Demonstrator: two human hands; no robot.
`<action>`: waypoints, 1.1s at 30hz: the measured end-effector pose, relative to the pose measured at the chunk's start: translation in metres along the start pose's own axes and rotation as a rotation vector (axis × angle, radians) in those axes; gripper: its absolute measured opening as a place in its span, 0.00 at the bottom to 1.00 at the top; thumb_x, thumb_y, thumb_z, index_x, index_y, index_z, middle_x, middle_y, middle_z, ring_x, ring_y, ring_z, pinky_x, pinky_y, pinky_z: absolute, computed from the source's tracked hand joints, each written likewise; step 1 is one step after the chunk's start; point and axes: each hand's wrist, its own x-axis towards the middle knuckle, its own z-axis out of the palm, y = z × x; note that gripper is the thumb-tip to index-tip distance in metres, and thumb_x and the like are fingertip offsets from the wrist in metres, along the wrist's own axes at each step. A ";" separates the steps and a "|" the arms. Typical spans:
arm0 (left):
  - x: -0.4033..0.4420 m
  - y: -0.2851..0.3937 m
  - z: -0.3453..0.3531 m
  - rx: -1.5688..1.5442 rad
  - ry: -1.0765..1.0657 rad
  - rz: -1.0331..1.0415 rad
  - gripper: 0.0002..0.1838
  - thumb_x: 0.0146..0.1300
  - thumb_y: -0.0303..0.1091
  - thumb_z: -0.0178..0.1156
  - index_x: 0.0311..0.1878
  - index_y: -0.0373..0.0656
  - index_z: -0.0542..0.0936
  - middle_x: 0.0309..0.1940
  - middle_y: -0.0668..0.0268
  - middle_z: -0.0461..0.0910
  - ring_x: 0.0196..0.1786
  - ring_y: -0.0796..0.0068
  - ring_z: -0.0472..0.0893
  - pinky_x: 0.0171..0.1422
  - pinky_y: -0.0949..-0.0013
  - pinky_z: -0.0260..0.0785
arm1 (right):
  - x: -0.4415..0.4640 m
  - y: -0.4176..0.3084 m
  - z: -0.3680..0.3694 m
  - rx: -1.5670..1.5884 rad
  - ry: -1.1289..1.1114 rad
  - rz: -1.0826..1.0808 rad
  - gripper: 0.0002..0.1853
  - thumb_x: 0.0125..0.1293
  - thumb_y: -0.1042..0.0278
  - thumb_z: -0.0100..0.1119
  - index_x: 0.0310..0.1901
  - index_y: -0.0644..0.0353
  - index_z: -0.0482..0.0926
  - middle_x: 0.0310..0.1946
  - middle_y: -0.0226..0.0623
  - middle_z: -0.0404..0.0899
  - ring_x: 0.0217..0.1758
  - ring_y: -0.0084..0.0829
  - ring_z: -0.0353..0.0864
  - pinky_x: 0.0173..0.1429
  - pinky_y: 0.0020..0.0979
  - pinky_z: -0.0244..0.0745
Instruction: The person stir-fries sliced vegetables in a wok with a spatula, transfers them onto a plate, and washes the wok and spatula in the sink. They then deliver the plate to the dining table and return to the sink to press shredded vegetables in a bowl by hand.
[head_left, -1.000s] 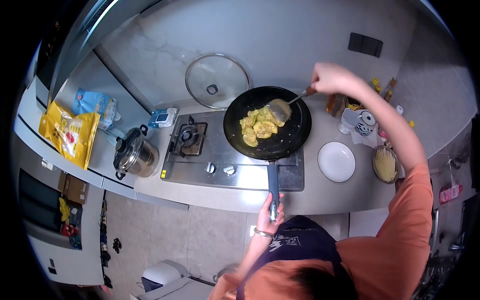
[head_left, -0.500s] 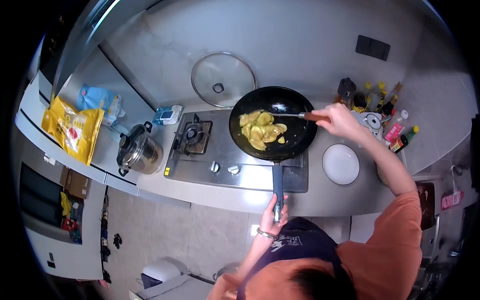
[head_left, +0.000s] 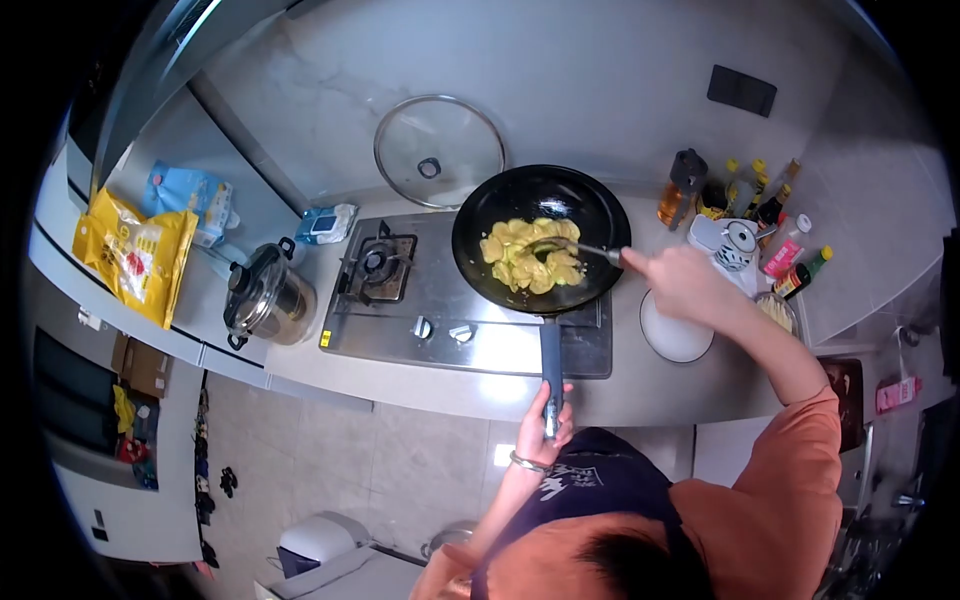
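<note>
A black frying pan [head_left: 600, 270] rests over the right side of the stove, its handle pointing toward my body. My left hand [head_left: 545, 420] is wrapped round the grey pan handle [head_left: 551, 365]. Yellow-green slices [head_left: 515, 262] lie spread over the middle of the pan. My right hand [head_left: 680, 285] grips a spatula [head_left: 600, 251] from the pan's right side, and the spatula's head is among the slices, partly hidden by them. Just below that hand, a white plate [head_left: 672, 335] sits on the counter, partly covered by the hand.
A glass lid [head_left: 415, 150] leans on the wall behind the stove [head_left: 390, 330]. To the left are a pressure cooker [head_left: 272, 305] and a yellow bag [head_left: 140, 255]. Bottles [head_left: 775, 215], a white lidded jar [head_left: 738, 240] and a bowl [head_left: 790, 312] stand at the right.
My right hand has come down from above the pan's right edge to beside it, level with the plate. The slices have shifted and spread out. My left hand has kept its hold on the handle.
</note>
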 end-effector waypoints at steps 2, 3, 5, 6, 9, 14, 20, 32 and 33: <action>0.002 0.000 -0.001 -0.007 -0.030 0.002 0.21 0.66 0.50 0.38 0.46 0.42 0.69 0.16 0.68 0.64 0.11 0.80 0.60 0.11 0.79 0.48 | 0.014 0.003 0.006 0.048 -0.039 0.049 0.23 0.50 0.76 0.50 0.52 0.55 0.70 0.25 0.44 0.73 0.26 0.42 0.74 0.31 0.39 0.69; 0.003 0.001 -0.001 -0.005 -0.033 -0.002 0.21 0.66 0.50 0.38 0.46 0.42 0.69 0.16 0.68 0.64 0.11 0.80 0.60 0.11 0.79 0.48 | 0.019 0.003 0.015 0.038 0.079 0.027 0.24 0.50 0.76 0.51 0.53 0.54 0.70 0.25 0.44 0.73 0.26 0.42 0.74 0.31 0.39 0.69; 0.002 0.000 -0.002 -0.033 -0.025 -0.005 0.21 0.66 0.49 0.38 0.47 0.42 0.69 0.16 0.68 0.64 0.11 0.79 0.60 0.11 0.79 0.48 | 0.028 0.005 0.049 0.036 0.258 -0.038 0.28 0.46 0.78 0.53 0.53 0.49 0.70 0.25 0.42 0.72 0.25 0.42 0.75 0.29 0.39 0.70; 0.002 -0.001 -0.003 -0.032 -0.023 -0.007 0.21 0.66 0.49 0.38 0.47 0.42 0.69 0.16 0.68 0.64 0.11 0.79 0.60 0.11 0.79 0.48 | 0.025 0.004 0.051 0.038 0.257 -0.036 0.28 0.46 0.78 0.53 0.53 0.49 0.70 0.25 0.42 0.72 0.25 0.42 0.75 0.29 0.39 0.70; 0.002 0.000 -0.003 -0.039 -0.033 -0.004 0.21 0.66 0.49 0.37 0.47 0.42 0.69 0.16 0.68 0.63 0.11 0.80 0.59 0.11 0.79 0.48 | 0.007 0.000 0.041 -0.068 0.096 -0.123 0.28 0.43 0.76 0.56 0.52 0.51 0.72 0.29 0.41 0.73 0.26 0.38 0.76 0.30 0.36 0.72; 0.002 0.000 -0.002 -0.030 -0.048 -0.002 0.21 0.67 0.49 0.37 0.47 0.42 0.69 0.15 0.69 0.63 0.11 0.80 0.59 0.11 0.79 0.49 | -0.057 -0.008 -0.032 -0.133 0.012 -0.040 0.27 0.43 0.77 0.55 0.51 0.50 0.73 0.29 0.40 0.73 0.27 0.38 0.77 0.30 0.36 0.70; 0.002 -0.002 -0.001 -0.021 -0.023 0.006 0.21 0.67 0.49 0.36 0.47 0.42 0.69 0.15 0.68 0.63 0.11 0.80 0.59 0.11 0.79 0.49 | -0.043 -0.008 0.011 -0.051 -0.008 0.104 0.28 0.43 0.76 0.54 0.52 0.54 0.71 0.27 0.44 0.74 0.27 0.41 0.77 0.32 0.38 0.70; 0.002 0.000 -0.002 -0.015 -0.032 0.002 0.21 0.67 0.49 0.37 0.46 0.41 0.69 0.15 0.68 0.63 0.11 0.80 0.59 0.10 0.79 0.48 | -0.034 -0.020 0.009 0.074 0.032 0.044 0.32 0.40 0.77 0.56 0.54 0.59 0.68 0.30 0.45 0.74 0.30 0.42 0.77 0.36 0.42 0.71; 0.002 0.000 -0.003 -0.017 -0.033 0.003 0.21 0.67 0.49 0.37 0.46 0.41 0.69 0.15 0.68 0.63 0.11 0.80 0.59 0.10 0.79 0.48 | -0.049 -0.025 -0.013 0.073 0.031 0.043 0.32 0.40 0.77 0.56 0.54 0.59 0.68 0.30 0.45 0.74 0.30 0.42 0.77 0.36 0.42 0.71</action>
